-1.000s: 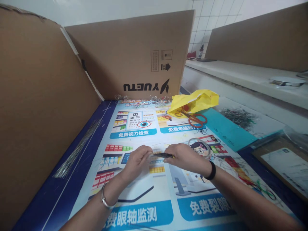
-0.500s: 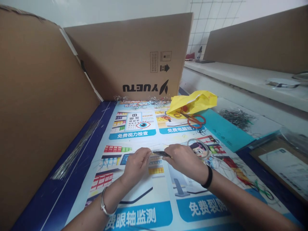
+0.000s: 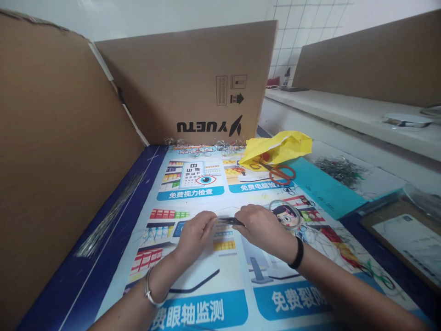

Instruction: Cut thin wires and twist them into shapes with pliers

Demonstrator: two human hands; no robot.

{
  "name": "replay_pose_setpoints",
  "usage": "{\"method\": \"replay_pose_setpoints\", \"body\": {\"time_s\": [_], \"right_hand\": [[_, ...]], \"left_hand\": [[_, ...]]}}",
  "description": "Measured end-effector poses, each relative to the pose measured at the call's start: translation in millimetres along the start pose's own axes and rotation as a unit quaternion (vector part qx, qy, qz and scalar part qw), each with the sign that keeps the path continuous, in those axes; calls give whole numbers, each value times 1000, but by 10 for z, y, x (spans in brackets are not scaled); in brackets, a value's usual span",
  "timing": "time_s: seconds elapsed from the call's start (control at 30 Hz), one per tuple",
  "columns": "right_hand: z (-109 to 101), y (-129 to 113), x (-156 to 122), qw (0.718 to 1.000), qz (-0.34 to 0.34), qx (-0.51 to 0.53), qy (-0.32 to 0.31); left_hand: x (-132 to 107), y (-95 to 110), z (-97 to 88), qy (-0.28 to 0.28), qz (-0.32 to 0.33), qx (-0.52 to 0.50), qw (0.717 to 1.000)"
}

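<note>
My left hand (image 3: 197, 232) rests on the printed poster (image 3: 206, 280) with its fingers pinched together on a small clear piece that I cannot make out. My right hand (image 3: 263, 225) is closed round a thin dark tool (image 3: 230, 221), whose tip points left and meets the left fingertips. A silver bangle circles my left wrist and a black band my right wrist. Both hands lie low over the middle of the poster.
Cardboard walls (image 3: 193, 78) stand at the left and back. A yellow bag (image 3: 277, 146) and red-handled scissors (image 3: 280, 173) lie at the back right, a round clear disc (image 3: 287, 214) beside my right hand. Thin wires (image 3: 110, 216) lie along the left; a wire pile (image 3: 339, 166) is farther right.
Both hands hold almost the same place; the tool's tip has dipped slightly toward the left fingertips. The view has shifted a little.
</note>
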State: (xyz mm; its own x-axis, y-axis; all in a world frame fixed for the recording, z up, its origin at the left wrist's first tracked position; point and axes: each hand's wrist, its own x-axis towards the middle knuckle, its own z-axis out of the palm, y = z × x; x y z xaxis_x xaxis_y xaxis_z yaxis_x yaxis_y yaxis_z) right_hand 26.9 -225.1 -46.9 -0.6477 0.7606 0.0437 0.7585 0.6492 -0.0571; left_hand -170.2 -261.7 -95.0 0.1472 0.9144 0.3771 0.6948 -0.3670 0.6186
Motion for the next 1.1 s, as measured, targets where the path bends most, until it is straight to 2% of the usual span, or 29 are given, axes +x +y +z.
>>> {"method": "replay_pose_setpoints", "body": {"time_s": [0.23, 0.33, 0.4, 0.47, 0.53, 0.67, 0.77, 0.83, 1.0, 1.1], "right_hand": [[43, -15, -11, 1000, 14, 13, -22], [75, -22, -17, 999, 37, 24, -31], [98, -14, -11, 998, 47, 38, -27], [116, 6, 7, 996, 58, 69, -15], [131, 30, 34, 990, 77, 118, -5], [184, 51, 77, 972, 91, 219, -2], [262, 40, 82, 960, 76, 271, 11], [310, 30, 82, 953, 68, 293, 20], [351, 27, 93, 946, 57, 317, 28], [366, 36, 101, 944, 63, 323, 19]], "left_hand": [[8, 7, 11, 0, 0, -2, 1000], [17, 40, 5, -7, -33, -19, 999], [30, 57, -10, -13, -84, -70, 994], [48, 59, -26, -14, -150, -174, 973], [64, 50, -33, -6, -192, -316, 929], [77, 51, -14, 21, -189, -543, 818], [76, 73, 0, 34, -200, -608, 768], [74, 81, 2, 44, -214, -614, 759], [69, 52, 9, 53, -228, -600, 765], [62, 41, 11, 49, -226, -609, 758]]}}
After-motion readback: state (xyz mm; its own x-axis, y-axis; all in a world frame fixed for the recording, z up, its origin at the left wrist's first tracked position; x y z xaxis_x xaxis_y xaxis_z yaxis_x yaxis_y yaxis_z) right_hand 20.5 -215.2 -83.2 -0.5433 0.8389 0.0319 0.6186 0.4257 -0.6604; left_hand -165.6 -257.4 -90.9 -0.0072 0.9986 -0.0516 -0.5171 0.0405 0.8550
